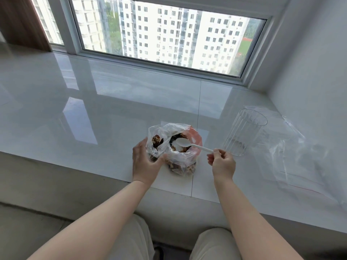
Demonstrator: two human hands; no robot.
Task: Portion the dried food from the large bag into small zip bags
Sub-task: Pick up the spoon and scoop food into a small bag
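At the bottom of the frame the person's two knees in light trousers (210,244) point toward the window ledge (93,113), and both bare forearms reach up from there. The front edge of the ledge crosses the picture from middle left down to lower right.

Just past that edge, near the centre, stands the large bag (174,147) of dried food — nuts and dark fruit pieces show through the clear plastic, and its mouth is open upward. The left hand (144,162) grasps the bag's left side, thumb and fingers curled round the plastic. The right hand (223,164) pinches the end of a white plastic spoon (187,144); its bowl is over the food in the bag's mouth.

To the right of the spoon, a clear ribbed cup (244,134) stands on the ledge, close to the right hand but apart from it. Behind and to the right of the cup lie flat empty zip bags (293,147), reaching to the white side wall (319,72).

The left half of the ledge is a wide glossy surface. At the top, the window (165,34) shows tall white buildings.
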